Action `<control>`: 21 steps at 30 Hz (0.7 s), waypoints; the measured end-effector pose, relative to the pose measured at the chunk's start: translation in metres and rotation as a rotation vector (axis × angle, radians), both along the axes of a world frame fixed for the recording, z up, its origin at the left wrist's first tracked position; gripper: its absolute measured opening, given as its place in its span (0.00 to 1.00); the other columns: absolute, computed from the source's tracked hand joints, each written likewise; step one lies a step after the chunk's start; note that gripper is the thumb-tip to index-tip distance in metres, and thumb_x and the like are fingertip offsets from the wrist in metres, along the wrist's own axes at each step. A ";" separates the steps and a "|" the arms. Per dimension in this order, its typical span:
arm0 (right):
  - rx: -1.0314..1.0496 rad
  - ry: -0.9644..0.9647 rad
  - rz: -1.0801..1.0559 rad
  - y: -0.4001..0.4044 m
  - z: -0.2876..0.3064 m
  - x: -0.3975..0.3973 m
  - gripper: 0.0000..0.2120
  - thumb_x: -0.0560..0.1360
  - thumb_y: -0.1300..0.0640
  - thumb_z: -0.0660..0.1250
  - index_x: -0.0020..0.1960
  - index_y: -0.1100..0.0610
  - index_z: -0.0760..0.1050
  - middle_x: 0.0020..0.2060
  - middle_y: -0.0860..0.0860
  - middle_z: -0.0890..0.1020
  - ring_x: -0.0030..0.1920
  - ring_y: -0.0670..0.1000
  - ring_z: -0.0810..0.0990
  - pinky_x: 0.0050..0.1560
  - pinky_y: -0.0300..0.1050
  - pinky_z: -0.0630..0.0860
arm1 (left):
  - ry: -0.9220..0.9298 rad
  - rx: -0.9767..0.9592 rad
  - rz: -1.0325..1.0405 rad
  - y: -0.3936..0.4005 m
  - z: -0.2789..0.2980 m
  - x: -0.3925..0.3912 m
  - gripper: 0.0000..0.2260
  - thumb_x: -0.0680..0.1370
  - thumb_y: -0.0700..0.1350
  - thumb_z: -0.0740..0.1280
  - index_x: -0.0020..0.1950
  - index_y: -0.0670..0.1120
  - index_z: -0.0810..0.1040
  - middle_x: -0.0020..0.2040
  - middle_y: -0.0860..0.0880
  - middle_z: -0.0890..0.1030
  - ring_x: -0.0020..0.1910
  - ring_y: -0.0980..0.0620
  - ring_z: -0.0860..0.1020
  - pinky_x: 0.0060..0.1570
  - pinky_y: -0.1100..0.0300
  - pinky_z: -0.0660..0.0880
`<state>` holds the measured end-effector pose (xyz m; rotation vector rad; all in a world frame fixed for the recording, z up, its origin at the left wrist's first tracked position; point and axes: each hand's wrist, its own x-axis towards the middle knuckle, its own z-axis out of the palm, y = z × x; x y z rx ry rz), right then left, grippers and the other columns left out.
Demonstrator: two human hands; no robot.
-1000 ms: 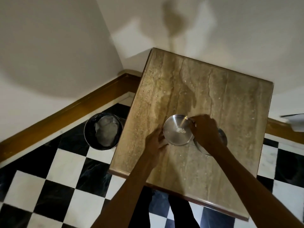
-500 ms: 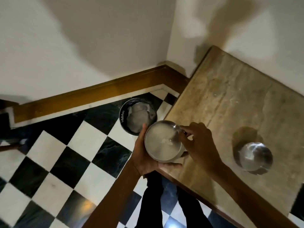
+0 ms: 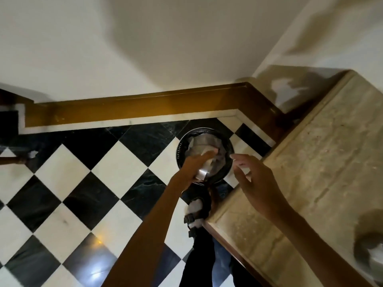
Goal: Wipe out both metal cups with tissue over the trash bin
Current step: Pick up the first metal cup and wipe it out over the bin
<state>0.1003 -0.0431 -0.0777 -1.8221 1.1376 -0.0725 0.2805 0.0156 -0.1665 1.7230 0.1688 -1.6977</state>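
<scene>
My left hand [image 3: 193, 165] grips a shiny metal cup [image 3: 204, 172], tipped over the round black trash bin [image 3: 179, 151] on the floor. White tissue [image 3: 205, 142] lies crumpled inside the bin, partly behind the cup. My right hand [image 3: 253, 179] hovers just right of the bin with fingers spread and nothing in it. The second metal cup [image 3: 373, 256] stands on the stone table [image 3: 323, 162] at the far right edge of the view, partly cut off.
The table's corner juts toward the bin, close to my right wrist. A brown skirting board [image 3: 132, 109] runs along the wall behind the bin. My sandalled foot [image 3: 195, 213] rests on the black-and-white checkered floor below the cup.
My left hand carried the cup off the table and tipped it over the bin. My right hand let go of the cup and opened. The view swung left toward the floor.
</scene>
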 end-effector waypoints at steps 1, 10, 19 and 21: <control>0.008 0.006 0.003 0.000 -0.005 0.002 0.19 0.81 0.47 0.59 0.68 0.52 0.73 0.60 0.51 0.81 0.61 0.49 0.79 0.56 0.47 0.80 | -0.113 0.001 -0.059 -0.001 -0.011 0.000 0.36 0.65 0.61 0.80 0.68 0.45 0.80 0.61 0.46 0.84 0.62 0.44 0.81 0.55 0.54 0.79; -0.256 0.140 0.220 0.006 -0.035 0.035 0.27 0.82 0.45 0.57 0.78 0.55 0.59 0.78 0.56 0.63 0.79 0.55 0.61 0.72 0.54 0.72 | -1.081 -0.410 -0.813 0.024 -0.051 0.016 0.53 0.62 0.72 0.72 0.79 0.47 0.62 0.78 0.43 0.66 0.76 0.42 0.64 0.71 0.45 0.71; -0.495 0.297 0.631 0.015 -0.023 0.045 0.40 0.80 0.33 0.46 0.80 0.61 0.51 0.80 0.61 0.56 0.81 0.59 0.54 0.80 0.56 0.55 | -1.256 -0.683 -0.835 0.018 -0.016 0.031 0.51 0.64 0.73 0.70 0.78 0.45 0.62 0.77 0.43 0.66 0.74 0.44 0.64 0.72 0.51 0.66; -0.560 0.240 0.566 0.015 -0.019 0.044 0.39 0.80 0.34 0.49 0.80 0.61 0.50 0.80 0.61 0.55 0.81 0.59 0.53 0.81 0.54 0.52 | -1.266 -0.688 -0.812 0.015 -0.013 0.033 0.51 0.65 0.73 0.70 0.78 0.45 0.63 0.77 0.43 0.66 0.74 0.44 0.65 0.71 0.53 0.66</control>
